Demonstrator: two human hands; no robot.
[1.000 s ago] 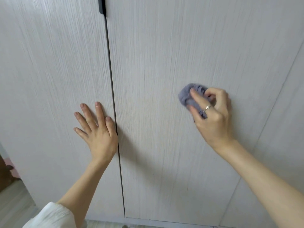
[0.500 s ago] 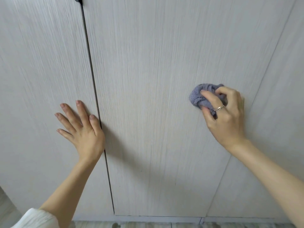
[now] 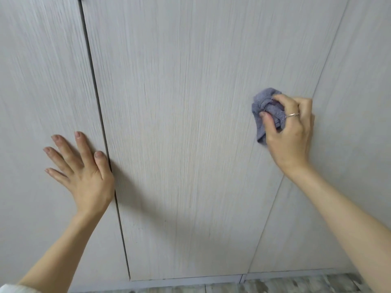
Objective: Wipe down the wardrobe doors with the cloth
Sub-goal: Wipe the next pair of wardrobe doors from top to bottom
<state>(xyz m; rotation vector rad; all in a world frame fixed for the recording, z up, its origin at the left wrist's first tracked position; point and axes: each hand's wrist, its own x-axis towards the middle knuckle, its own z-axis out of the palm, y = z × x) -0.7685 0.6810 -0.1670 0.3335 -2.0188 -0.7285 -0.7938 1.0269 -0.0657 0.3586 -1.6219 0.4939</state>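
1. Your right hand (image 3: 289,132) grips the one cloth (image 3: 267,112), a bunched blue-grey wad, with fingers curled round it and pressing it against the middle door (image 3: 186,127), near that door's right edge.
2. You wear one ring (image 3: 292,115) on that hand.
3. Your left hand (image 3: 84,172) lies flat with fingers spread on the left door (image 3: 42,85), just beside the dark gap.
4. Three pale wood-grain doors show; the right door (image 3: 351,144) is partly behind your right arm.
5. No writing can be read on doors or cloth.
6. A strip of floor (image 3: 275,286) runs below.
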